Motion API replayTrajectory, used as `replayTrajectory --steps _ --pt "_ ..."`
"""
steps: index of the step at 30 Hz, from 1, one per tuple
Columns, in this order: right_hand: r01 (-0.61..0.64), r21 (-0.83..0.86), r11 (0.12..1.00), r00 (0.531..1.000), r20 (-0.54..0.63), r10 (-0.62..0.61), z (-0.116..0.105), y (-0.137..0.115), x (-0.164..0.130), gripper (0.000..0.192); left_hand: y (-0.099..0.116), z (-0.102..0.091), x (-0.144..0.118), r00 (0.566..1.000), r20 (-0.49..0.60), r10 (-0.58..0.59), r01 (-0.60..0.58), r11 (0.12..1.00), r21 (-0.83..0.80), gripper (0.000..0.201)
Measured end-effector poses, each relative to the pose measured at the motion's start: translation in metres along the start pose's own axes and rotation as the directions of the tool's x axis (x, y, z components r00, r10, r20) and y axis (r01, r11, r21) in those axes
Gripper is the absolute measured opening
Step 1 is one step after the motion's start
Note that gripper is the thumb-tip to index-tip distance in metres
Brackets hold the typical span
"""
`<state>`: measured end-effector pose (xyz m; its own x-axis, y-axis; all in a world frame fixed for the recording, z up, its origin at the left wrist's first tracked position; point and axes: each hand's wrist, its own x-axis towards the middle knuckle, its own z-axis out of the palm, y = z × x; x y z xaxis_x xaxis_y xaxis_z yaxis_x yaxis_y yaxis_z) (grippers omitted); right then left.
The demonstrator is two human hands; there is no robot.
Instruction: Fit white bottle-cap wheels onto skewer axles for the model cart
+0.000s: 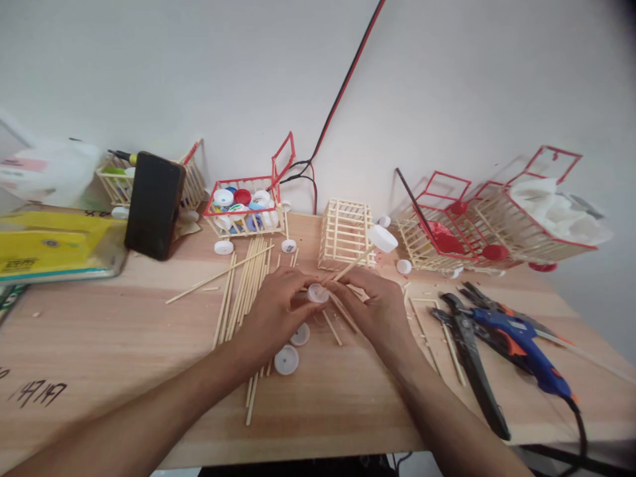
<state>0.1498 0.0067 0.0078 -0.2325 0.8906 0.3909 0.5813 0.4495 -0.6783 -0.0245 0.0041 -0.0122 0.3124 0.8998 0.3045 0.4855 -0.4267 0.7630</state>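
Observation:
Between the fingertips of my left hand is a small white bottle cap, its hollow side facing me. My right hand pinches a thin wooden stick whose far end carries another white cap. The stick's near end meets the cap in my left hand; whether it is fixed there I cannot tell. Below my hands lie two loose caps, hollow side up. A bundle of wooden sticks lies to the left, and a bare stick basket stands just behind my hands.
A blue glue gun and black-handled cutters lie at the right. Along the wall stand a cap-filled stick cart, more red-trimmed carts and a leaning phone. A yellow packet lies at the left.

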Motion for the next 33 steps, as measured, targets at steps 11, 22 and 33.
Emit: replayTrajectory --steps 11,22,33 --pt "0.018 -0.04 0.999 1.0 0.0 -0.018 0.0007 -0.0047 -0.0006 0.021 -0.0004 -0.0004 -0.0007 1.0 -0.001 0.008 -0.008 0.999 -0.038 0.023" --pt "0.021 -0.055 0.998 0.999 -0.042 -0.024 0.0048 -0.005 -0.0038 0.017 -0.0026 0.0 -0.0007 1.0 -0.003 0.026 -0.026 0.998 -0.06 0.024" --pt "0.061 -0.088 0.994 0.997 -0.043 -0.065 0.0041 -0.0042 -0.0017 0.012 -0.0034 0.0011 -0.0013 0.998 -0.021 0.055 -0.056 0.998 -0.041 0.024"
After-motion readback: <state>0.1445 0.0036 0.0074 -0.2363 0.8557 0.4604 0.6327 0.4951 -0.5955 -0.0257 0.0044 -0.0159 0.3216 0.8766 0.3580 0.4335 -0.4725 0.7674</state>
